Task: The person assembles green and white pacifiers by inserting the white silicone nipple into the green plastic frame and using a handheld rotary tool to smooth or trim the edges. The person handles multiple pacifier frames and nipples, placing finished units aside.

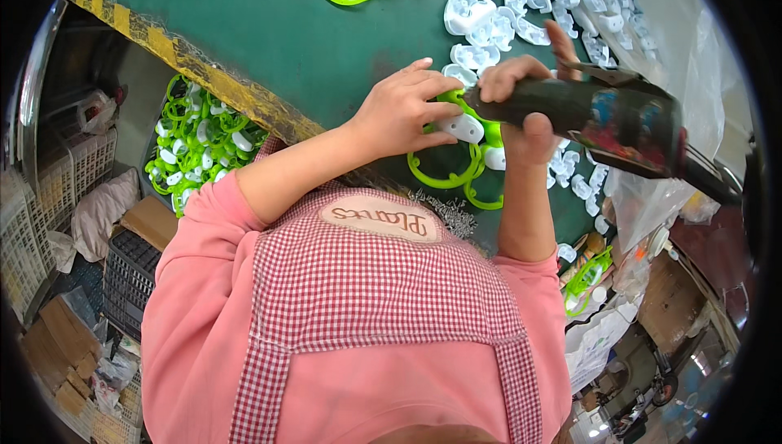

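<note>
My left hand (405, 108) is closed on a bright green plastic ring part (444, 181), with a white plastic piece (463, 128) beside its fingertips. In my right hand (528, 110) is a dark electric screwdriver (599, 114), lying nearly level. Its narrow end points left and reaches the green part near my left fingers; the bit itself I cannot make out. More green and white plastic shows just below, between my two hands, partly hidden by the right wrist.
White plastic pieces (493, 28) lie heaped at the back right of the green table (244, 28). Another green ring part (350, 0) rests at the far side. Small metal bits (448, 214) are piled at the near edge. Left of the table, a container holds green-and-white parts (195, 147).
</note>
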Demonstrator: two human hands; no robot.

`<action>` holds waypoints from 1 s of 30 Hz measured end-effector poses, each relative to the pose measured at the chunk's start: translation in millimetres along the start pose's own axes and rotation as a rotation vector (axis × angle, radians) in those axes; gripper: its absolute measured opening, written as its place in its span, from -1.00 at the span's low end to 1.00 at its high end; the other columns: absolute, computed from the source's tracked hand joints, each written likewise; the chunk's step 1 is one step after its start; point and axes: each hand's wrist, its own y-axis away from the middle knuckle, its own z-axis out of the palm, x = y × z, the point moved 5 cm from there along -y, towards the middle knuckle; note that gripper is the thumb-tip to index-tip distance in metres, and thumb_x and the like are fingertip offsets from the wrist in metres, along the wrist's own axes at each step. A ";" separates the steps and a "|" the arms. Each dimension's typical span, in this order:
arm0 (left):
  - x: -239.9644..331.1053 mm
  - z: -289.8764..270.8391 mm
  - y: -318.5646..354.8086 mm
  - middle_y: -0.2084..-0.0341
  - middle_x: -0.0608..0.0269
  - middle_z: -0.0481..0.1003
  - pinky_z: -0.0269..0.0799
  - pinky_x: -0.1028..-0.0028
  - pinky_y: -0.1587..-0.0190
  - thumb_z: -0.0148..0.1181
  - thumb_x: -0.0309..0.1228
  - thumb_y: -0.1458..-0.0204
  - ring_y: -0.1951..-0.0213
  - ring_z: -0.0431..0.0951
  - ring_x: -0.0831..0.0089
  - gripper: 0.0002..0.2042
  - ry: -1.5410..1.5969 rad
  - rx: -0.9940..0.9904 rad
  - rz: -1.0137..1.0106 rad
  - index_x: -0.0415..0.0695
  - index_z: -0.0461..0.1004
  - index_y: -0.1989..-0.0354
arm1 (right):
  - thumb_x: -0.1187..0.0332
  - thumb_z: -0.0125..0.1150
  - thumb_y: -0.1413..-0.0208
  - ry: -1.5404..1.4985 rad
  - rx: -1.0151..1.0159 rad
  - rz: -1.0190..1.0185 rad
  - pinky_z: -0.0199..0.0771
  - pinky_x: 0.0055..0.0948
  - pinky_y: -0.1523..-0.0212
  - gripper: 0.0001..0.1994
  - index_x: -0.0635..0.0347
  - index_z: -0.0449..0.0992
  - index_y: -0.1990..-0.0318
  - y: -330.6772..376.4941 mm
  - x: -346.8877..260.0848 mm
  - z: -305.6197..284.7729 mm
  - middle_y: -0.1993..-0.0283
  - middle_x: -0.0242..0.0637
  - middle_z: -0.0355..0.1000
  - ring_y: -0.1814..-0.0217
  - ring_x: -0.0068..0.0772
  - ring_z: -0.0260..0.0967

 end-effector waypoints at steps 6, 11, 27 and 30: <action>-0.9 -16.8 5.4 0.05 0.19 0.43 0.36 0.26 -0.05 0.52 -0.18 0.39 -0.01 0.42 0.18 -0.37 -0.082 0.003 -0.140 -0.11 0.43 0.06 | -0.21 0.21 -0.01 0.188 0.494 -0.398 0.45 -0.27 0.35 0.00 0.29 -0.16 -0.35 101.0 -67.6 -77.0 0.48 -0.21 0.39 0.47 -0.34 0.38; -7.5 14.4 2.0 0.10 0.09 0.40 0.30 0.25 -0.04 0.46 -0.15 0.34 0.01 0.35 0.16 -0.28 -0.283 -0.356 -0.370 -0.21 0.33 -0.04 | 0.31 0.25 -0.08 0.612 0.925 -0.180 0.44 -0.29 0.15 -0.29 0.41 -0.03 -0.25 171.3 -79.2 -136.5 0.32 -0.11 0.42 0.33 -0.29 0.39; 37.0 -32.1 35.9 0.40 0.05 0.56 0.41 0.38 0.47 0.40 -0.38 0.14 0.56 0.52 0.26 -0.32 0.229 0.057 0.377 0.00 0.14 -0.16 | 0.36 0.19 -0.15 1.199 0.552 0.470 0.40 -0.46 0.32 -0.82 0.31 0.39 0.26 200.6 18.3 -77.6 0.28 -0.18 0.38 0.37 -0.33 0.40; 33.8 -34.4 50.5 0.30 0.09 0.56 0.45 0.39 0.42 0.46 -0.33 0.23 0.46 0.55 0.28 -0.32 0.353 0.124 0.320 -0.02 0.19 -0.08 | 0.34 0.14 -0.21 0.848 0.642 0.132 0.40 -0.46 0.37 -0.82 0.30 0.37 0.30 210.5 19.6 -58.9 0.35 -0.15 0.41 0.44 -0.35 0.38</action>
